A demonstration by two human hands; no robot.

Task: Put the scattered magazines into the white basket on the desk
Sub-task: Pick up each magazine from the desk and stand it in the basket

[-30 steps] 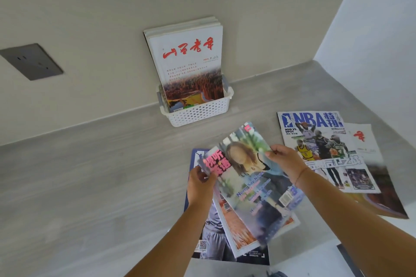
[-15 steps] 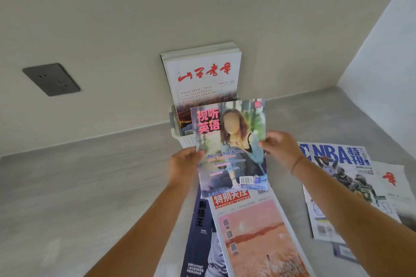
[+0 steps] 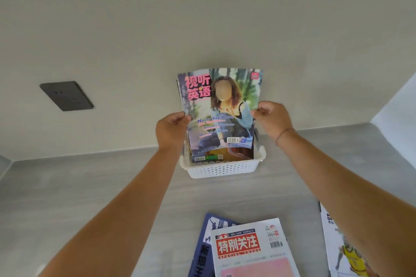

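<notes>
While both hands pinch its side edges, the left hand (image 3: 172,129) and right hand (image 3: 273,119) hold the pink-titled magazine (image 3: 219,112) upright, its lower edge inside the white basket (image 3: 221,170) at the desk's (image 3: 90,186) back edge against the wall. Three more magazines lie flat at the desk's front edge: a red-banner magazine (image 3: 252,252) overlapping a dark blue magazine (image 3: 203,249), and a basketball magazine (image 3: 340,252).

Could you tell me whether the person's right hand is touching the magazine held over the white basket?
Touching: the head view shows the right hand pinching the magazine by its right edge.
</notes>
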